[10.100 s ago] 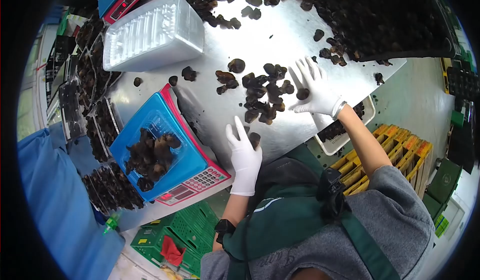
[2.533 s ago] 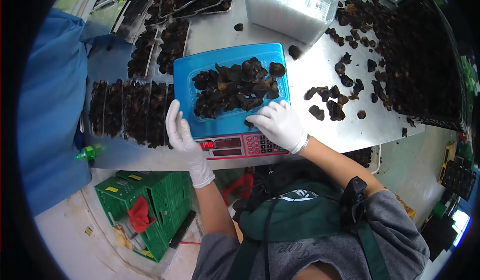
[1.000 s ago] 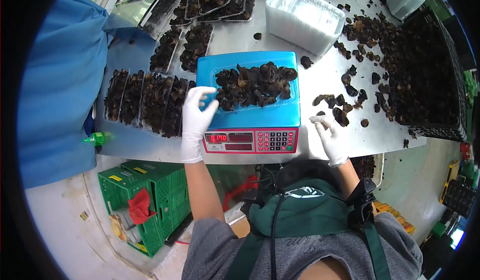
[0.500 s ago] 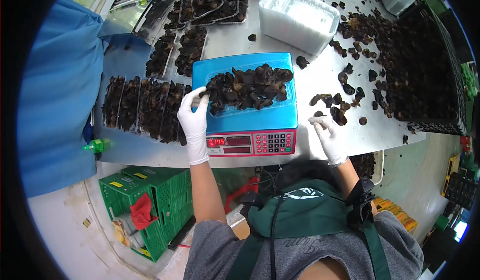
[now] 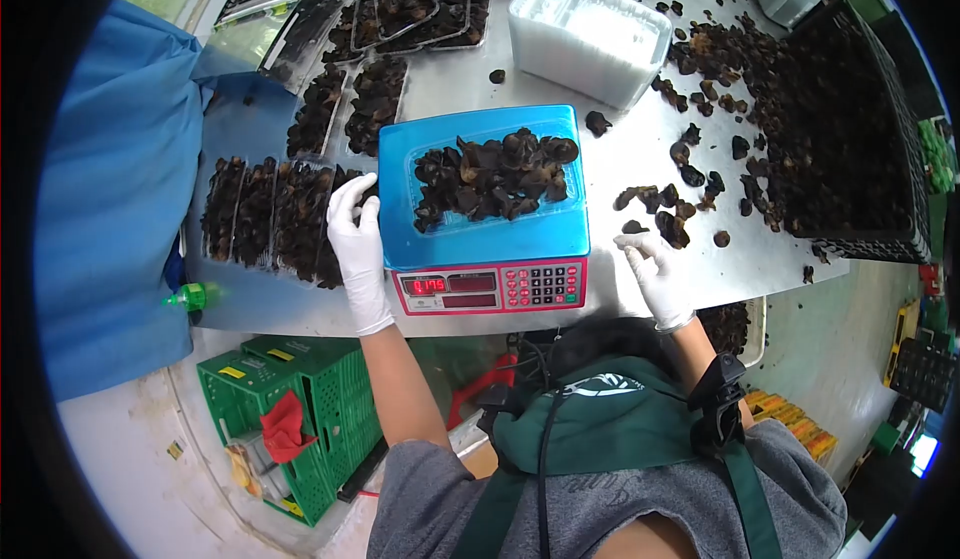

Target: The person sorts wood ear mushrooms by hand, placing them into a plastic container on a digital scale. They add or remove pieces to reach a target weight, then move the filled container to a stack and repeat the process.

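My left hand (image 5: pixel 358 249), in a white glove, is beside the left edge of the scale (image 5: pixel 398 249). Its thumb and fingers are closed around a dark piece of black fungus, partly hidden by the fingers. On the blue scale plate lies a clear tray (image 5: pixel 455 224) heaped with black fungus (image 5: pixel 500 174); the red display appears to read 0.175. My right hand (image 5: pixel 655 274), also gloved in white, hovers low over the table right of the scale. Its fingertips are drawn together, and what they may hold cannot be made out. Loose fungus pieces (image 5: pixel 668 199) lie just beyond it.
Filled trays (image 5: pixel 285 214) stand in a row on the left, with more stacked trays (image 5: pixel 410 4) behind. A stack of clear trays (image 5: pixel 590 44) stands behind the scale. At right, a black crate (image 5: pixel 850 129) spills fungus. Green crates (image 5: pixel 340 399) sit below the table.
My left hand has moved left, from the rim of the tray on the scale to beside the filled trays. My right hand stays nearly still. The view has shifted slightly.
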Demonstrator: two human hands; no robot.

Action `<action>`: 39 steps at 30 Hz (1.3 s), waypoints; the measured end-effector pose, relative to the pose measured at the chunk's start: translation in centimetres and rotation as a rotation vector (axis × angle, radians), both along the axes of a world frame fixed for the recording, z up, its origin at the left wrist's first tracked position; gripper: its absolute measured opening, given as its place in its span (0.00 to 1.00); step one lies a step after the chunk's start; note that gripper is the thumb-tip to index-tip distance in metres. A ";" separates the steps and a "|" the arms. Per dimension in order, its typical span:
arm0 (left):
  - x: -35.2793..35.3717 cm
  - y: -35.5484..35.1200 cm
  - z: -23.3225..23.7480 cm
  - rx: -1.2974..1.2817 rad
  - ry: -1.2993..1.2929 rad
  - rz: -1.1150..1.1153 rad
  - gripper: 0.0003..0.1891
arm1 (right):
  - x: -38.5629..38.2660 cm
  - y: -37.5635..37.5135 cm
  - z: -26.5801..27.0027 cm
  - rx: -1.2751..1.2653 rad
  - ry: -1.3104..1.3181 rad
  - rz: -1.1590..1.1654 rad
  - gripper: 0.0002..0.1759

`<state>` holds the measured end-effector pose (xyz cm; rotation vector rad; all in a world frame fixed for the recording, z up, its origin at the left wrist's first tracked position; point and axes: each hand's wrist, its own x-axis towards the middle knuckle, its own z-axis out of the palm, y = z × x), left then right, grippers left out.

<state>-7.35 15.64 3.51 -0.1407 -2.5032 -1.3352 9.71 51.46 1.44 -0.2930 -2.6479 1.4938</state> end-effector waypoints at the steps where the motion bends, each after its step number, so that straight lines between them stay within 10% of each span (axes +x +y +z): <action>1: -0.1 -0.4 0.0 -0.005 -0.017 0.028 0.14 | 0.0 0.0 0.0 0.008 0.002 0.004 0.10; 12: 1.1 -1.1 -1.2 0.127 -0.209 0.080 0.11 | 0.2 -0.8 0.3 0.062 0.040 0.008 0.09; 26: 3.8 3.6 -0.8 -0.429 -0.132 -0.041 0.08 | 0.0 -3.9 0.6 -0.028 -0.092 0.025 0.12; 39: -2.4 2.3 -1.7 -0.063 -0.397 -0.025 0.19 | -7.2 -1.7 -1.4 0.034 -0.095 -0.186 0.21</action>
